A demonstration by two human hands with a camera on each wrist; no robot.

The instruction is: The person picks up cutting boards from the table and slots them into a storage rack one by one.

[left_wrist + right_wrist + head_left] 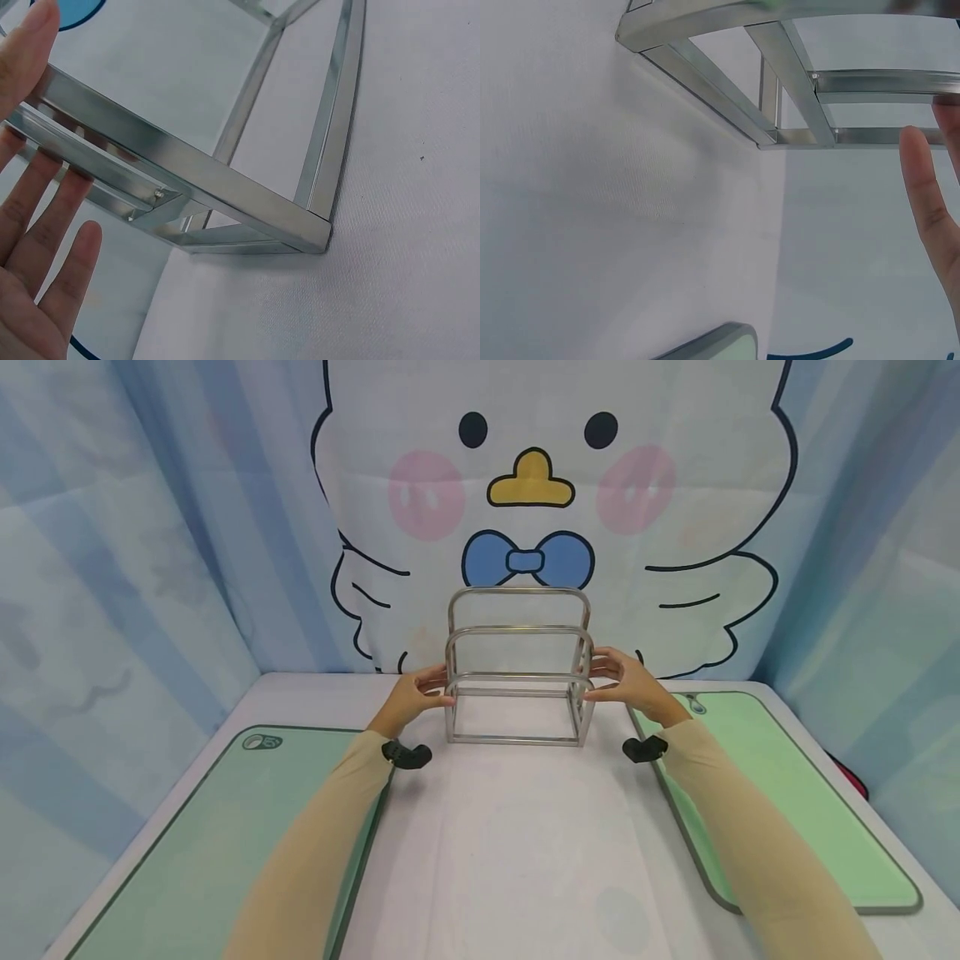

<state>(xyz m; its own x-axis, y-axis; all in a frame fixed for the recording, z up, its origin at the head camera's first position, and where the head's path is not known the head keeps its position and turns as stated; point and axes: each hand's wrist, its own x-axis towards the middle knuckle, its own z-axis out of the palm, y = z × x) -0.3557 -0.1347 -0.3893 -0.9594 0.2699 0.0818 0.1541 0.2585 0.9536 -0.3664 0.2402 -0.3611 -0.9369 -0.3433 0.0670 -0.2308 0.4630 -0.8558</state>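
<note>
A silver metal rack with three upright hoops stands at the far middle of the white table. On its left side my left hand holds the frame, thumb at the front post and fingers along the side. The left wrist view shows the thumb over one flat bar of the rack and fingertips under the bars behind it. My right hand holds the opposite side, thumb toward the front. In the right wrist view, fingers reach the side bars, one fingertip against a rail; the thumb is largely hidden there.
A pale green cutting board lies on the left of the table, partly under my left sleeve. Another, brighter green cutting board lies on the right beneath my right forearm. A curtain with a cartoon bird hangs close behind the rack.
</note>
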